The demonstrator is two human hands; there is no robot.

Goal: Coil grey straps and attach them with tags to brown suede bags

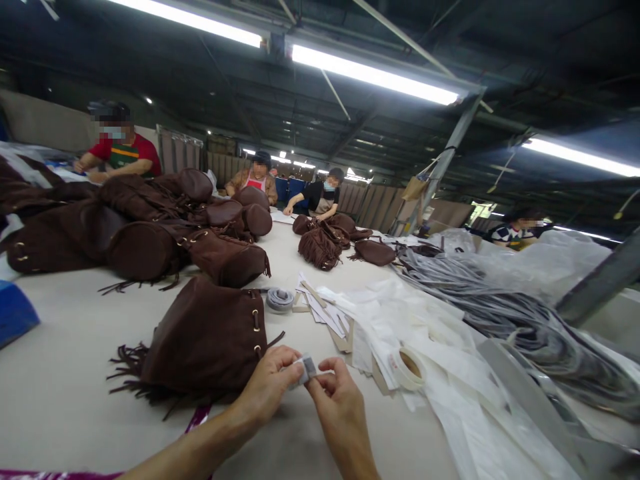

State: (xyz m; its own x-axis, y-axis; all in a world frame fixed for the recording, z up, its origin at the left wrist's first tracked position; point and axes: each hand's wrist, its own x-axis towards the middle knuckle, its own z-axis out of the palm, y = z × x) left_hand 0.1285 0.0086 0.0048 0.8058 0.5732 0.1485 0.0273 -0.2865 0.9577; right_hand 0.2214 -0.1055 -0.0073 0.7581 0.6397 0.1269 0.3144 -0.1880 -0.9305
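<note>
My left hand [269, 385] and my right hand [337, 398] meet near the table's front edge, both pinching a small grey-and-white tag or strip [305, 369] between fingertips. Just behind my left hand lies a brown suede fringed bag [205, 340] with metal eyelets. A roll of white tape [407, 367] rests to the right of my right hand, among white plastic sleeves and paper strips [330, 313]. A coil of grey ribbon [279, 299] sits beyond the bag.
More brown fringed bags [145, 230] are piled at the left and centre back. A long heap of grey straps [500, 313] runs along the right. Several people sit at the far end of the pale table [65, 373]. A blue object [15, 313] lies at the left edge.
</note>
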